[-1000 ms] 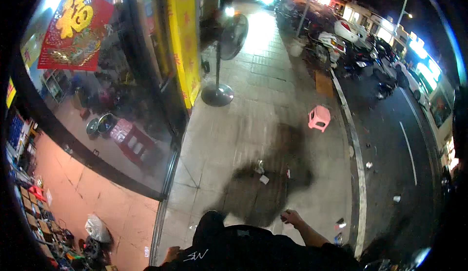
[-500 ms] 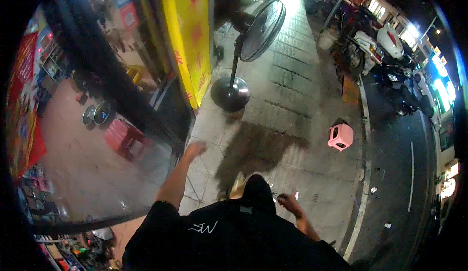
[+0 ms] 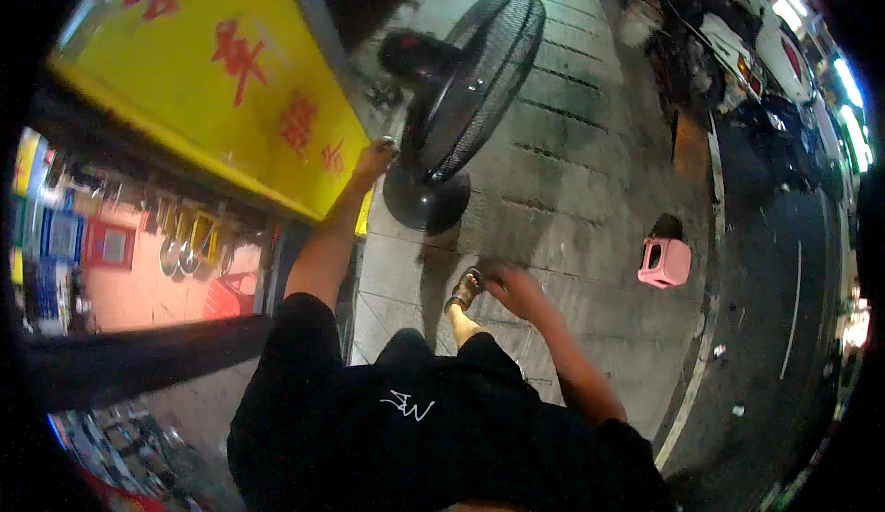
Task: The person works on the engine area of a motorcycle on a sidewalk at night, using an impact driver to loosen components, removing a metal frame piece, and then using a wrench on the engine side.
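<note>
A black standing fan (image 3: 484, 79) with a round mesh guard and a round base (image 3: 429, 203) stands on the pavement ahead of me. My left hand (image 3: 375, 156) reaches forward beside the fan, close to the edge of a yellow panel (image 3: 267, 97) with red writing. Its fingers are small and unclear, so a grip on anything cannot be made out. My right hand (image 3: 510, 286) is in front of my body, above the pavement and near my sandalled foot (image 3: 466, 289). Motion blur smears its fingers.
A pink plastic stool (image 3: 665, 263) stands on the pavement to the right, near the kerb. Parked motorbikes (image 3: 728, 60) line the road at the far right. On the left, a shop opening shows a red stool (image 3: 230, 296) inside.
I have moved forward, and the fan and yellow panel look larger and closer. My left hand has extended forward toward the fan. My right hand has swung forward and inward.
</note>
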Demonstrator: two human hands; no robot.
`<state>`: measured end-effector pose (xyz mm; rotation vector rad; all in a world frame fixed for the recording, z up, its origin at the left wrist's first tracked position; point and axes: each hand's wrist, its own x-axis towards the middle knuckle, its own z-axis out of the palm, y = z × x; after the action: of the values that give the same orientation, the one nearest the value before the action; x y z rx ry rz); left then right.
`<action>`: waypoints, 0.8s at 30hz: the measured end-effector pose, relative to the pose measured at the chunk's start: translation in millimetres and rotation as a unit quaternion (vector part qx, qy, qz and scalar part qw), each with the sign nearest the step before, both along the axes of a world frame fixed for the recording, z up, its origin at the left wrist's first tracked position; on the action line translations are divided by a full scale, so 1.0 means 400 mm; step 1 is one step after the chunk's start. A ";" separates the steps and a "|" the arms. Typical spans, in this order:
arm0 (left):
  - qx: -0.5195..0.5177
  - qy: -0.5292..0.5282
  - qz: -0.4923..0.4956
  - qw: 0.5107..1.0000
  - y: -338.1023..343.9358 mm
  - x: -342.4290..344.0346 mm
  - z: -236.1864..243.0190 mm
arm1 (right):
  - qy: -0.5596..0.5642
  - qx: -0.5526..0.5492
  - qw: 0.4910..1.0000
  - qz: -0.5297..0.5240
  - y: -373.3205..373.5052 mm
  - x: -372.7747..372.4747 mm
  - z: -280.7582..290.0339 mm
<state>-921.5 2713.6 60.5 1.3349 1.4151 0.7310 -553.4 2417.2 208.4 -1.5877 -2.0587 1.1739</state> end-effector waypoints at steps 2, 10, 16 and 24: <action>0.275 0.286 -0.052 0.916 0.184 -0.153 0.047 | 0.088 0.039 0.995 0.034 0.094 -0.040 0.050; 0.313 0.353 -0.273 0.839 0.279 0.128 -0.103 | -0.197 -0.160 0.935 -0.245 -0.040 0.217 -0.093; 0.337 0.354 -0.351 0.798 0.331 0.127 -0.064 | -0.170 -0.202 0.841 -0.472 -0.337 0.037 -0.068; 0.400 0.281 -0.409 0.771 0.419 0.057 -0.028 | -0.047 -0.244 0.882 -0.401 -0.382 -0.231 -0.132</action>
<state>-898.7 2881.1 49.4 2.7757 0.7198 0.3067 -645.9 2264.6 155.5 -2.4120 -0.9238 1.3119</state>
